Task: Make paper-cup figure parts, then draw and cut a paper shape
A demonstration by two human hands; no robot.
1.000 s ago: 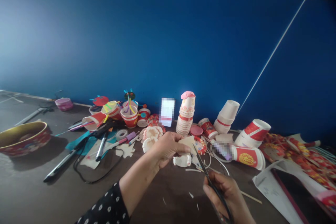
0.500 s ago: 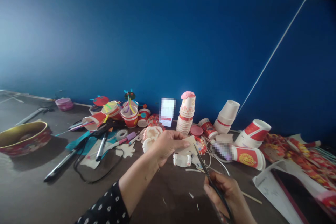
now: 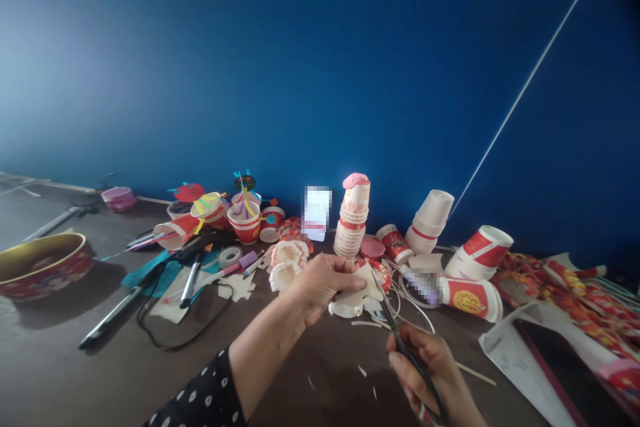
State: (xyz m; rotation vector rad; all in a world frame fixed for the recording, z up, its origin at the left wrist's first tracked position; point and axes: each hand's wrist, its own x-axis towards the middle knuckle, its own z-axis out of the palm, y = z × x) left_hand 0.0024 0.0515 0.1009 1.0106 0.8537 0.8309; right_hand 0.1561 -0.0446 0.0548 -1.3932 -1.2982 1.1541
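Between its thumb and fingers, my left hand [image 3: 327,283] pinches a small cream piece of paper [image 3: 364,290]. My right hand [image 3: 433,367] is wrapped round dark scissors [image 3: 400,340], whose blades point up and left to the right edge of the paper. Whether the blades are fully closed is too small to tell. Just beyond the paper stands a tall stack of paper cups [image 3: 353,227] with a pink lump on top. White ruffled pieces [image 3: 287,263] lie beside my left hand.
A gold-rimmed bowl [image 3: 45,267], a glue gun [image 3: 117,310] and decorated cups [image 3: 244,220] are on the left. A lit phone [image 3: 317,210] leans at the back. Tilted cups [image 3: 473,297] and a dark phone [image 3: 565,367] lie right. Small scraps [image 3: 362,371] dot the tabletop.
The cream paper has turned in my left hand and its tip now points up. My left hand has shifted slightly right and down. The scissors remain at the paper's edge.
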